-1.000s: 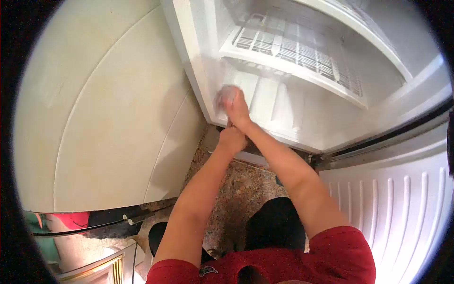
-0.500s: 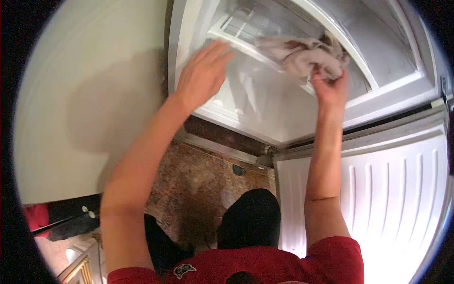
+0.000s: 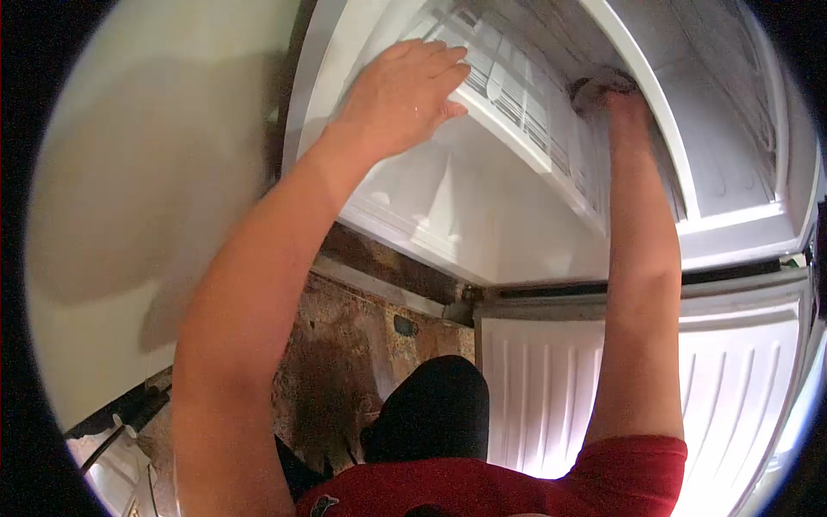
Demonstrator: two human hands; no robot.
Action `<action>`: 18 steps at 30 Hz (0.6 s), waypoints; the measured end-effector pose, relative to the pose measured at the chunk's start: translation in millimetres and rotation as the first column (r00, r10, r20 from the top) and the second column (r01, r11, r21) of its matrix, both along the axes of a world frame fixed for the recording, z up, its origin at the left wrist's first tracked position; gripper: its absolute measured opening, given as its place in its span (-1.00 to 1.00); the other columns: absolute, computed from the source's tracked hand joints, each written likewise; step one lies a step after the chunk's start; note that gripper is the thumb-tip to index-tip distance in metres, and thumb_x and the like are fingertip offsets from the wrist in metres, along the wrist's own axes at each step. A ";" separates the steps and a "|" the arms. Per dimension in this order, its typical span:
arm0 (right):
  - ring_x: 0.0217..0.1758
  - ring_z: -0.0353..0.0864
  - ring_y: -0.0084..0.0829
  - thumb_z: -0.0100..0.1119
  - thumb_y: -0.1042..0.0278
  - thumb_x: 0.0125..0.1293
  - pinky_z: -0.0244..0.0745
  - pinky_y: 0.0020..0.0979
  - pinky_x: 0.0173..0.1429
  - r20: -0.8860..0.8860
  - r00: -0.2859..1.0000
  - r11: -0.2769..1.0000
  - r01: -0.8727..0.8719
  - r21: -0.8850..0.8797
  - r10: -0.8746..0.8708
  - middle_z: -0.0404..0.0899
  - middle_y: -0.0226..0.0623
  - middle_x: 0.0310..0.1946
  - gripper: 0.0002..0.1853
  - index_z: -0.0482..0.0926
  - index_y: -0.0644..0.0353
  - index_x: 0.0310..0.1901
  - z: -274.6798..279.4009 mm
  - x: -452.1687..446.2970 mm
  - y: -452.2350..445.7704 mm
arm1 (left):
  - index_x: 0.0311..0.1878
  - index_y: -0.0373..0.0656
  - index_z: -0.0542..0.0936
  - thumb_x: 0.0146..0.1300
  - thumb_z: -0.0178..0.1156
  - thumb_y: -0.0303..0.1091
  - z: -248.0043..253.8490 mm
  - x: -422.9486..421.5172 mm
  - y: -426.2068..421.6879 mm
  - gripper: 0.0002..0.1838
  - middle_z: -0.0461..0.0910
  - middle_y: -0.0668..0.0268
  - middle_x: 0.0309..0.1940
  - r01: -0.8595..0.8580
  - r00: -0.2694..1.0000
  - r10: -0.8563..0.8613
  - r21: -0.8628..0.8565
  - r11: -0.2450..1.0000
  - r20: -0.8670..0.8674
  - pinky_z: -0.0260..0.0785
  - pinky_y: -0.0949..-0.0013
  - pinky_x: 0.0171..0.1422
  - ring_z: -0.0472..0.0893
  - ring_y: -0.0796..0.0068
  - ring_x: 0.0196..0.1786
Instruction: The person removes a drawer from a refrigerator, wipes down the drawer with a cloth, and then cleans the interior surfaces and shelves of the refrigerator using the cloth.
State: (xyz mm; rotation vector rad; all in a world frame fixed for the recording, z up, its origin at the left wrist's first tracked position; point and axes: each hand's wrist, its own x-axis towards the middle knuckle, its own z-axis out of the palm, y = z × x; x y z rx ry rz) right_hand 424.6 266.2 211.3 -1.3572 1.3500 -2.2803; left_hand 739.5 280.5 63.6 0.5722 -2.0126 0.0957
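My right hand reaches deep into an open white freezer or fridge compartment and holds a crumpled, brownish-grey cloth toward the back. Much of the cloth and the fingertips are hidden in there. My left hand is at the left end of the white wire-grid shelf, palm down, with its fingers stretched over the front edge; nothing is visible in it. Whether it presses on the shelf I cannot tell.
A curved white divider runs just right of my right arm. The ribbed white door stands open at lower right. A pale panel rises at left. Below lie a worn brown floor and my dark-clad knee.
My right hand has carried the cloth from the compartment's front deeper inside. My left hand has shifted up and right, to the shelf edge. The view has shifted slightly.
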 end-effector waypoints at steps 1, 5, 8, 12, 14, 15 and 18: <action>0.26 0.35 -0.11 -0.17 0.29 0.31 0.26 -0.13 0.30 -0.133 0.990 0.998 0.052 0.016 -0.050 0.40 -0.12 0.17 -0.62 0.45 0.15 0.11 -2.3 6.1 -14.6 | 0.06 -0.19 0.50 0.12 0.21 -0.18 0.2 0.1 -0.7 -0.54 0.43 0.23 0.18 0.002 1.000 -0.002 -0.003 1.000 -0.002 0.16 0.19 0.34 0.38 0.23 0.23; 0.28 0.33 -0.16 -0.10 0.33 0.26 0.22 -0.18 0.34 -0.754 0.621 0.925 0.376 0.044 -0.217 0.40 -0.19 0.19 -0.61 0.47 0.09 0.13 -15.3 23.2 -85.1 | 0.07 -0.15 0.50 0.11 0.21 -0.16 3.2 -2.1 0.7 -0.54 0.43 0.27 0.19 -0.022 1.000 0.022 0.024 0.999 0.018 0.15 0.18 0.35 0.38 0.23 0.24; 0.29 0.32 -0.20 -0.04 0.36 0.22 0.18 -0.21 0.37 -0.961 0.253 0.858 0.513 0.035 -0.112 0.39 -0.24 0.20 -0.59 0.48 0.04 0.14 -32.9 27.2 -137.1 | 0.08 -0.12 0.50 0.12 0.20 -0.15 3.6 -1.9 2.2 -0.54 0.42 0.30 0.20 -0.034 0.998 0.032 0.047 0.998 0.046 0.14 0.17 0.36 0.37 0.25 0.26; 0.26 0.35 -0.26 0.01 0.25 0.23 0.18 -0.26 0.38 -0.990 -0.138 0.954 0.290 -0.068 -0.029 0.44 -0.26 0.17 -0.65 0.55 0.03 0.04 -46.5 5.5 -150.4 | 0.09 -0.08 0.49 0.14 0.19 -0.13 4.2 -2.8 1.0 -0.54 0.41 0.31 0.21 -0.059 0.994 0.055 0.043 0.997 0.092 0.13 0.17 0.37 0.36 0.27 0.26; 0.24 0.36 -0.26 -0.01 0.18 0.26 0.20 -0.23 0.35 -0.980 -0.153 0.892 0.450 0.046 0.128 0.48 -0.24 0.12 -0.64 0.55 0.07 0.04 -30.4 24.9 -101.2 | 0.09 -0.07 0.48 0.15 0.18 -0.11 1.6 -2.6 -0.4 -0.54 0.41 0.32 0.21 -0.074 0.992 0.071 0.027 0.997 0.101 0.13 0.17 0.36 0.36 0.28 0.26; 0.23 0.37 -0.26 -0.03 0.14 0.28 0.21 -0.22 0.34 -0.966 -0.153 0.846 0.524 0.098 0.207 0.50 -0.23 0.09 -0.63 0.55 0.09 0.04 -26.8 32.2 -87.3 | 0.09 -0.07 0.48 0.15 0.17 -0.10 -0.5 -2.3 -2.0 -0.55 0.41 0.32 0.21 -0.079 0.992 0.077 0.018 0.997 0.100 0.14 0.17 0.36 0.36 0.28 0.26; 0.23 0.37 -0.30 -0.06 0.05 0.31 0.16 -0.22 0.35 -0.947 0.245 0.896 0.341 0.284 0.206 0.51 -0.23 0.06 -0.58 0.55 0.12 0.03 -33.0 -46.3 -88.8 | 0.09 -0.07 0.49 0.17 0.15 -0.08 -1.1 -3.2 -3.0 -0.55 0.42 0.32 0.20 -0.080 0.992 0.080 -0.001 0.997 0.097 0.15 0.17 0.35 0.36 0.27 0.26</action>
